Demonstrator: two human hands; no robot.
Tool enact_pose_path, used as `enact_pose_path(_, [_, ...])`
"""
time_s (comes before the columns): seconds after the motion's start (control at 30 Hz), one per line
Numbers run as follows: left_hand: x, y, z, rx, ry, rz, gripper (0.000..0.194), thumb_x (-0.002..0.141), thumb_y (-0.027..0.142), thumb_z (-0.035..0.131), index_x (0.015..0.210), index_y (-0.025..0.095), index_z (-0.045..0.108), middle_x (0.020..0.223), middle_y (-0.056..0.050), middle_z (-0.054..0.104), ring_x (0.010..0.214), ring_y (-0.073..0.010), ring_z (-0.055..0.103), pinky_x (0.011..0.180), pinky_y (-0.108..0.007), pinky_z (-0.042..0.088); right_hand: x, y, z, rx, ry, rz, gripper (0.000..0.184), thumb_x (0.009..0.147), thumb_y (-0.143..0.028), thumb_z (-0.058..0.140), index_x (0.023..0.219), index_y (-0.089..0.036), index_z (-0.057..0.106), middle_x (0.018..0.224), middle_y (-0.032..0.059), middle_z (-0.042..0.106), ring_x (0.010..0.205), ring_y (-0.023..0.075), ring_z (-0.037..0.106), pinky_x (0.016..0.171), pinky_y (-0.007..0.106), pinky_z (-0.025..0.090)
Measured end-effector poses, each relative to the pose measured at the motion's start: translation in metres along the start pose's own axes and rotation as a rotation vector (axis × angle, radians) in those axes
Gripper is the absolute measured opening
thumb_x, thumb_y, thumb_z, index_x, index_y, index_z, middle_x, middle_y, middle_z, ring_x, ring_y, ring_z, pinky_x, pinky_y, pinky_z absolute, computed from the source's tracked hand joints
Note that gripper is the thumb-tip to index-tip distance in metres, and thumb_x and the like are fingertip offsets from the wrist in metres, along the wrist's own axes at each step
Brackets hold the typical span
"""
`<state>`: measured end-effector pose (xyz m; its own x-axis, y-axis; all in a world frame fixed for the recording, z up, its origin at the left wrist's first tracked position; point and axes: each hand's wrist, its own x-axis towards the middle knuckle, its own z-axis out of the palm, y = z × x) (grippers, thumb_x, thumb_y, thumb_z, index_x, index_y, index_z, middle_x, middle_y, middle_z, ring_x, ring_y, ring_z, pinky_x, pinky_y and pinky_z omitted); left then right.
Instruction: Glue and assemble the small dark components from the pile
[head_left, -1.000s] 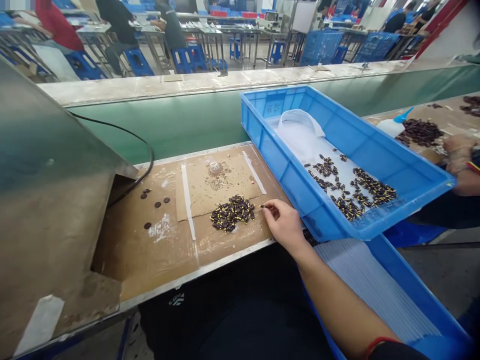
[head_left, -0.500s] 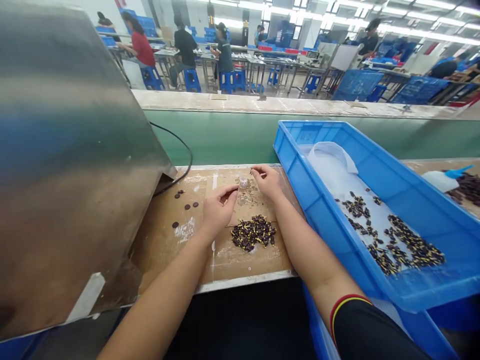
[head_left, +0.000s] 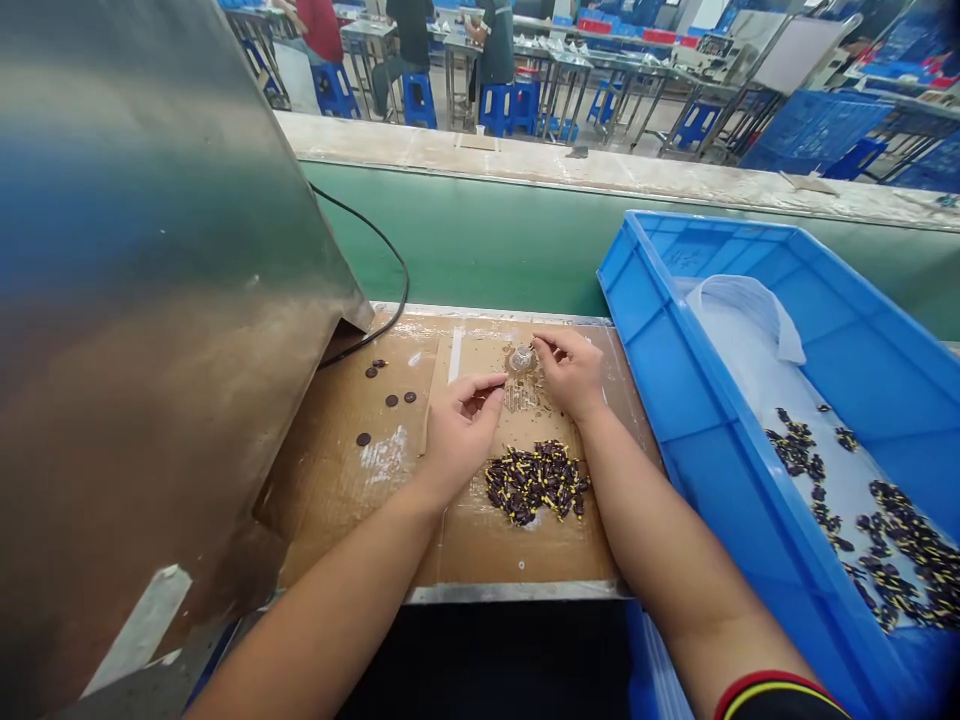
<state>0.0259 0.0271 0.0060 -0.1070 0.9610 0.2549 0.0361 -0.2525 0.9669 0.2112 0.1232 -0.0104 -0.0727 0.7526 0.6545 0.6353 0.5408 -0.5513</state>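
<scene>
My left hand (head_left: pixel 465 425) rests on the cardboard-covered bench (head_left: pixel 337 480), thumb and forefinger pinched just left of a small clear glue cap (head_left: pixel 521 358). My right hand (head_left: pixel 574 372) is pinched too, its fingertips touching the right side of that cap and holding a tiny dark part that I can barely make out. A heap of small dark parts with yellow tips (head_left: pixel 536 482) lies between my wrists, close to the bench's front edge.
A blue crate (head_left: pixel 675 420) at the right holds a white bag and several more dark parts. Dark round discs (head_left: pixel 388 388) lie at the left. A large steel cover (head_left: pixel 150 250) with a black cable (head_left: pixel 390 260) stands left. Beyond runs a green conveyor (head_left: pixel 510 230); people sit far behind.
My left hand came into view and settled beside the cap. My right hand moved from the heap up to the cap with its small part. The view swung left and down.
</scene>
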Motion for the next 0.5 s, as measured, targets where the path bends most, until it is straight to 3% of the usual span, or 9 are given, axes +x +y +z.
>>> enact_pose_path(0.5, [-0.0004,0.0005,-0.0016,0.033,0.015,0.015,0.018,0.092,0.023,0.065,0.107,0.017,0.074,0.104,-0.009,0.072,0.093,-0.0153,0.067,0.088,-0.031,0.057,-0.0016,-0.0011,-0.0012,-0.083,-0.028,-0.053,0.019,0.098,-0.031,0.06,0.101,-0.023,0.077,0.093,0.005,0.076,0.076,0.0174,0.066,0.074,0.035,0.055])
